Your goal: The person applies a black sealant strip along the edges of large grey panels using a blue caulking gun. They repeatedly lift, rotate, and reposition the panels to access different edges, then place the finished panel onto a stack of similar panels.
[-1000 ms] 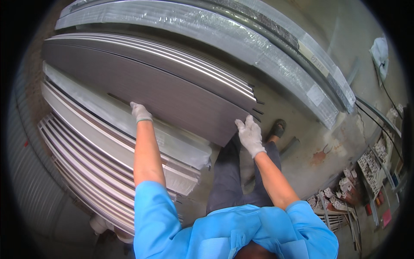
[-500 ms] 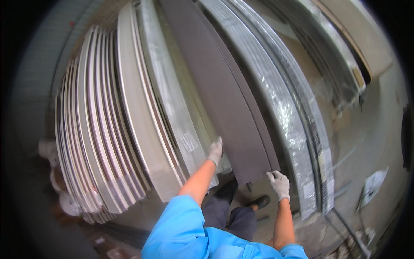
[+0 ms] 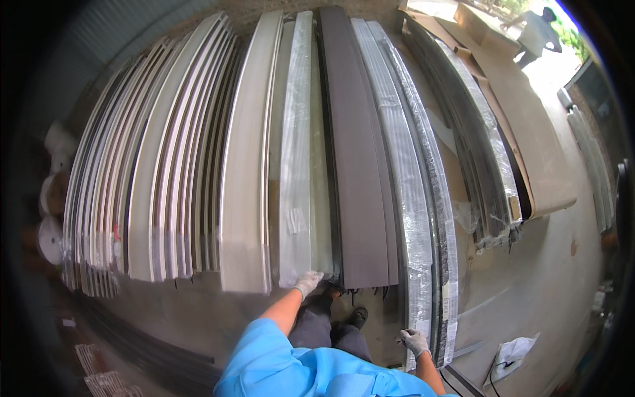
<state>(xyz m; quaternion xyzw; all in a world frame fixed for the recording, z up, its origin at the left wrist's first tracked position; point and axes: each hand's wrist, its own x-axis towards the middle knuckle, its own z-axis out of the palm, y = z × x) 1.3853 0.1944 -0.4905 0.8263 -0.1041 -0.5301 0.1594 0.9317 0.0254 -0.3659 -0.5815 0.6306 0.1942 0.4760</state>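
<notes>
My left hand, in a pale glove, is at the near end of a plastic-wrapped panel, with its fingers stretched to the right. Whether it touches the wrap I cannot tell. To the right of it lies a long dark brown panel, apart from both hands. My right hand, gloved too, is over the near end of a bundle of long strips in clear film. Its fingers are curled together, with a tiny dark spot at the tips that I cannot make out.
Stacks of pale edged panels and a wide beige panel lie to the left. At the right are another wrapped stack and a brown sheet. A white bag lies on the floor. A person stands far right.
Both hands have come away from the dark brown panel's near end. The right hand is now over the wrapped bundle. My view has tilted up, showing more of the far side.
</notes>
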